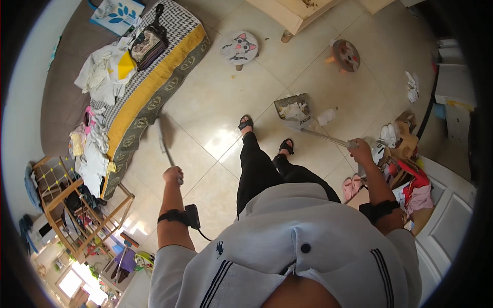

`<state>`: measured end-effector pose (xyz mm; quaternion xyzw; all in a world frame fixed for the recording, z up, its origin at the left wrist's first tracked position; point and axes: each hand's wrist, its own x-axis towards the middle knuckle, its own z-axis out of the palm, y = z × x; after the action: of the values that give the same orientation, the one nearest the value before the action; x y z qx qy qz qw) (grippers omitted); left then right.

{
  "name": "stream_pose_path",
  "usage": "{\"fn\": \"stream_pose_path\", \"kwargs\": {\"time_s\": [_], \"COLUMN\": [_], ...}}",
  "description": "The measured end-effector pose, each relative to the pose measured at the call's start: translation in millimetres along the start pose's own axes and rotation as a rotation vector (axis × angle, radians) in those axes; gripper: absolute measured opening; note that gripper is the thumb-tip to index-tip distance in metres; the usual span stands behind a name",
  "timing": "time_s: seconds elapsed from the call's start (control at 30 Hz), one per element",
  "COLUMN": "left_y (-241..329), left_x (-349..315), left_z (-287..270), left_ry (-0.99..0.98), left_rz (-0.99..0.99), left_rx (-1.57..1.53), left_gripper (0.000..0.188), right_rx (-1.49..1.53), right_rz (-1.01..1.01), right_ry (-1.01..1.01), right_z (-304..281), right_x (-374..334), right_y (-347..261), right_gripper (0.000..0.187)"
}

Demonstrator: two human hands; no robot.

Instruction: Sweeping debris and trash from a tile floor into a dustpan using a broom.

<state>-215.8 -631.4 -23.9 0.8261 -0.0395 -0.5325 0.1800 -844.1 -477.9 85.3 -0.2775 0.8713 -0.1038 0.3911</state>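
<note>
Grey-handled, a broom is clamped in the left hand, arm stretched forward near the sofa. The right hand, also extended, curls round the handle of a dustpan on the tiles near the feet.

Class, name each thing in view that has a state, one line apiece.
Left hand: closed around broom-like tool
Right hand: closed around dustpan handle
Dustpan: holding scraps
Grey stool: upright
Brown stool: upright
Black sandals: worn
Pink slippers: unworn
Sofa: strewn with clothes
</note>
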Motion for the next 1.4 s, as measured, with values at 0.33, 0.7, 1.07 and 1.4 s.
{"fn": "stream_pose_path", "kwargs": {"time_s": [0.33,0.7,1.07,1.4], "left_y": [118.4,141.3,170.9,171.3], "left_x": [49.4,30.9,-3.3,20.1], "left_z": [76.2,157.5,194.0,140.1], "left_ry": [-0.093,-0.126,-0.135,-0.175], "left_rz": [-0.003,0.426,0.442,0.665], "left_rx": [0.551,1.111,0.88,1.121], "left_gripper": [0.011,0.012,0.004,0.021], "right_rx": [0.034,-0.188,-0.358,-0.273], "right_rz": [0.202,0.182,0.195,0.159], "right_ry": [-0.033,0.056,0.109,0.09], "right_z": [14.6,27.4,19.4,20.1], "right_x": [-9.1,-24.2,-36.5,-30.7], "right_y": [-26.2,-39.4,-73.6,-71.7], "right_gripper": [0.026,0.026,0.023,0.022]}}
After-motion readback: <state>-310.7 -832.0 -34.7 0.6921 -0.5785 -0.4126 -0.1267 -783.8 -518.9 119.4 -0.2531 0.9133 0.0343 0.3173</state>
